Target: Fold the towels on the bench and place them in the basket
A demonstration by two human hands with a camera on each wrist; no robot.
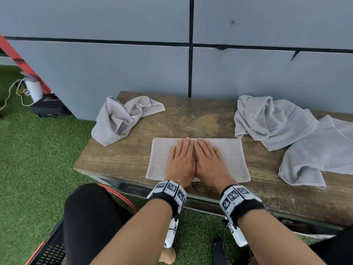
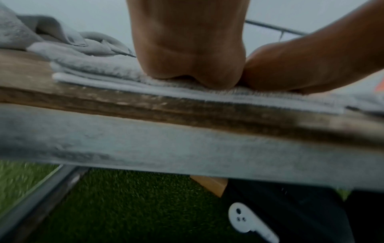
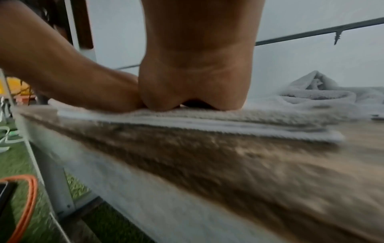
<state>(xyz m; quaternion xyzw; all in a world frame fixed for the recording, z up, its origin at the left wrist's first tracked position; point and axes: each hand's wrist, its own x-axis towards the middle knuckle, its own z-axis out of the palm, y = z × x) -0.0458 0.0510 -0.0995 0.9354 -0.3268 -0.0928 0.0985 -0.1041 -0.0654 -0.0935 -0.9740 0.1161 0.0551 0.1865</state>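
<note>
A folded grey towel [image 1: 229, 155] lies flat near the front edge of the wooden bench [image 1: 191, 119]. My left hand [image 1: 181, 159] and right hand [image 1: 210, 159] press on it side by side, palms down, fingers straight. The wrist views show the heel of each hand, left hand [image 2: 191, 49] and right hand [image 3: 197, 65], resting on the layered towel [image 2: 104, 78] [image 3: 249, 121]. A crumpled grey towel [image 1: 120, 117] hangs over the bench's left end. Two more loose towels lie at the right, one [image 1: 271, 119] partly over the other [image 1: 321, 153]. A black basket with an orange rim [image 1: 47, 251] stands on the ground at lower left.
A grey panelled wall [image 1: 133, 64] rises right behind the bench. Green artificial grass [image 1: 34, 159] covers the ground. A white cup, a cord and a dark box [image 1: 49, 108] sit on the ground at the far left. My knee [image 1: 89, 217] is close to the bench front.
</note>
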